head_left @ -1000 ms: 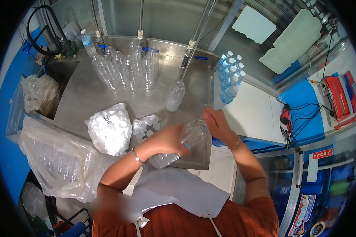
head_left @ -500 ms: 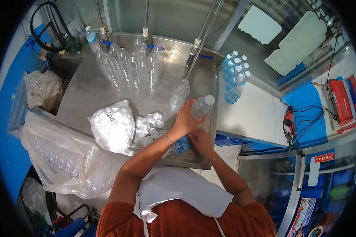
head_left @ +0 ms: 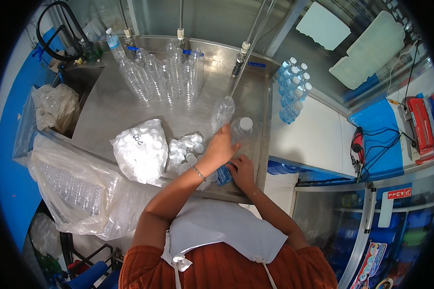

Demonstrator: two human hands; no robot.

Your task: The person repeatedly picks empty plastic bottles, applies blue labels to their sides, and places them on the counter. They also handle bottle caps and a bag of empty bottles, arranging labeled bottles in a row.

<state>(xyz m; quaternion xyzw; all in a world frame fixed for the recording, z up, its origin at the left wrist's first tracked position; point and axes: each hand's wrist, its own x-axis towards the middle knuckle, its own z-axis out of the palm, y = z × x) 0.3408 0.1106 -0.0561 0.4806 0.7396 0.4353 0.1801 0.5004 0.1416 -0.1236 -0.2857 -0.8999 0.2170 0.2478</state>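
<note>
A clear plastic bottle (head_left: 239,131) with a white cap and a blue label lies tilted over the front right of the steel table (head_left: 106,111), cap pointing away from me. My left hand (head_left: 221,146) is wrapped around its middle. My right hand (head_left: 242,171) grips its lower end by the blue label, just under the left hand. Right behind them an uncapped clear bottle (head_left: 222,113) stands below a filling pipe (head_left: 243,55).
Several empty clear bottles (head_left: 164,77) cluster at the table's back. A bag of white caps (head_left: 140,149) and a smaller open bag of caps (head_left: 185,148) lie left of my hands. A big sack of empty bottles (head_left: 77,188) hangs at the left. Capped bottles (head_left: 291,91) stand on the right counter.
The bottle has risen from the table's front edge and swung cap-end away from me. My left hand slid up onto its middle and my right hand went down to its label end.
</note>
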